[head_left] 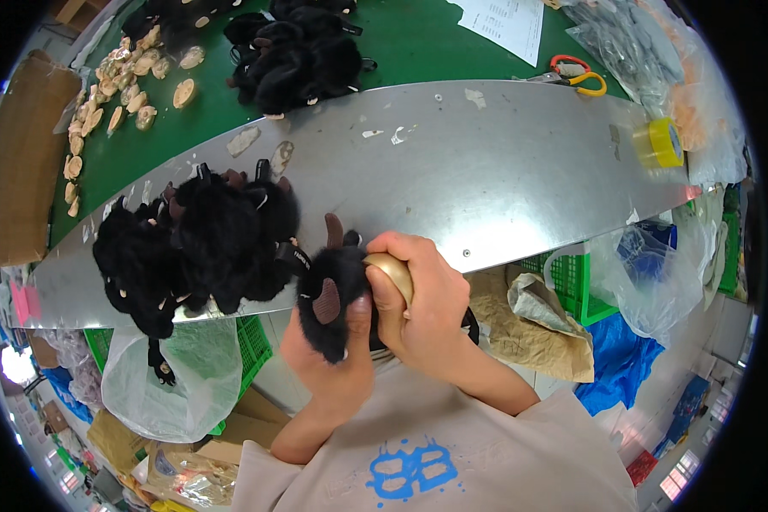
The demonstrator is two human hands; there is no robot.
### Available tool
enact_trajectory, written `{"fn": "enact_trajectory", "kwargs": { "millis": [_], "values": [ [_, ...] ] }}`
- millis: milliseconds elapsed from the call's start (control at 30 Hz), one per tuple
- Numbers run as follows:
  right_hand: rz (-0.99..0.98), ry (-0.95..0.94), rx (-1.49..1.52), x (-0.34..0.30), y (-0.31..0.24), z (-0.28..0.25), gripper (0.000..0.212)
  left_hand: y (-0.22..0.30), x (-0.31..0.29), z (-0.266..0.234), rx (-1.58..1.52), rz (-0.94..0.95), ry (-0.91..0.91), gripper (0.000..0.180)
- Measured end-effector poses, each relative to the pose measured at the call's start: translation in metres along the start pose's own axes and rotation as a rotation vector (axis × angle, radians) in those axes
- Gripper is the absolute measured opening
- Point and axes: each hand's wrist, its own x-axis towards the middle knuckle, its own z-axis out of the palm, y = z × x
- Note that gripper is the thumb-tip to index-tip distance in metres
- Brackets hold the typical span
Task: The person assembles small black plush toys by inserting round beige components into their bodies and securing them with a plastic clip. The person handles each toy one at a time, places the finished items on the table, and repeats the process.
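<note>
My left hand (328, 371) is closed round a small black plush toy (340, 277) with brown ribbed ears or flaps and a black tag loop. In my right hand (431, 307), a smooth, shiny gold-beige rounded piece (392, 275) is gripped between thumb and curled fingers. It is pressed against the toy's right side; whether it enters an opening there is hidden. Just left of my hands, a heap of similar black plush toys (222, 235) lies on the metal table edge.
A green surface (401, 47) carries more black plush toys (299, 68) and several beige oval pieces (136, 101). Scissors (572, 78) and yellow tape (664, 142) lie at the right of the metal strip (486, 171). Below stand green crates (563, 277) and a clear plastic bag (179, 384).
</note>
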Motion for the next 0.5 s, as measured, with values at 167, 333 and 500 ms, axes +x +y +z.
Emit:
{"fn": "enact_trajectory", "kwargs": {
  "millis": [167, 333, 500],
  "values": [
    [-0.016, -0.017, 0.183, 0.003, 0.000, 0.001, 0.041, -0.008, 0.001, 0.003, -0.226, -0.117, 0.041, 0.031],
    [-0.166, -0.254, 0.164, 0.005, 0.018, -0.007, 0.049, -0.011, 0.009, -0.003, -0.443, -0.248, 0.094, 0.041],
    [-0.179, -0.280, 0.095, 0.009, 0.021, -0.017, 0.042, -0.011, 0.010, -0.012, -0.605, -0.386, -0.125, 0.040]
  ]
}}
